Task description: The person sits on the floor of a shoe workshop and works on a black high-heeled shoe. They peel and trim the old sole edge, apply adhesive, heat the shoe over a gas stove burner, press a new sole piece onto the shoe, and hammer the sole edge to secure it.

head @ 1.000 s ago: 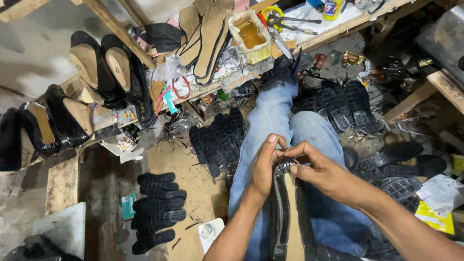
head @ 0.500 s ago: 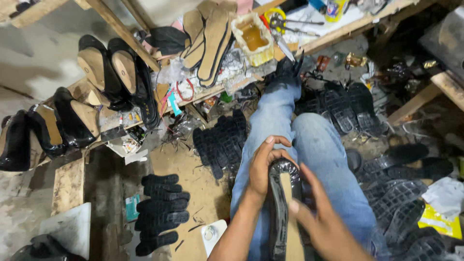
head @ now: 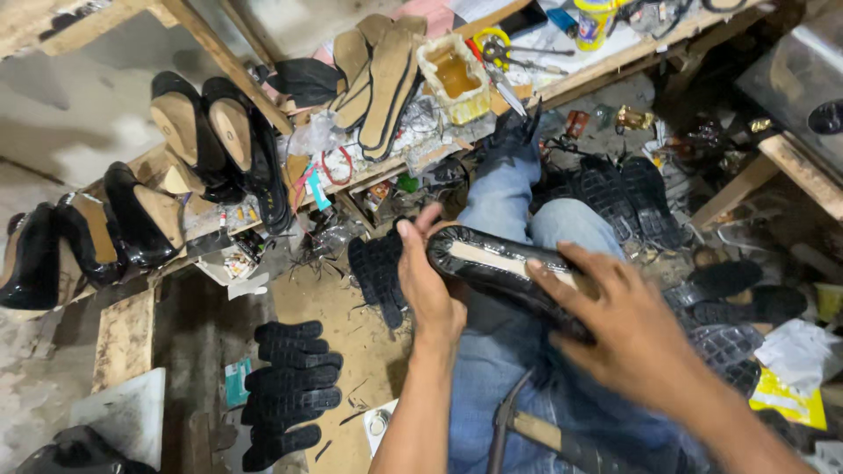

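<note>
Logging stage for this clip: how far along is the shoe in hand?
Looks done: glossy black shoes with tan soles sit on the wooden shelf. In hand: left hand and right hand hold a black shoe upper, pale insole up. Left: it has no outsole; black treaded outsoles lie stacked on the floor.

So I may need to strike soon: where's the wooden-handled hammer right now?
The wooden-handled hammer lies across the lap at the bottom of the head view, below the black shoe held by both hands.
</note>
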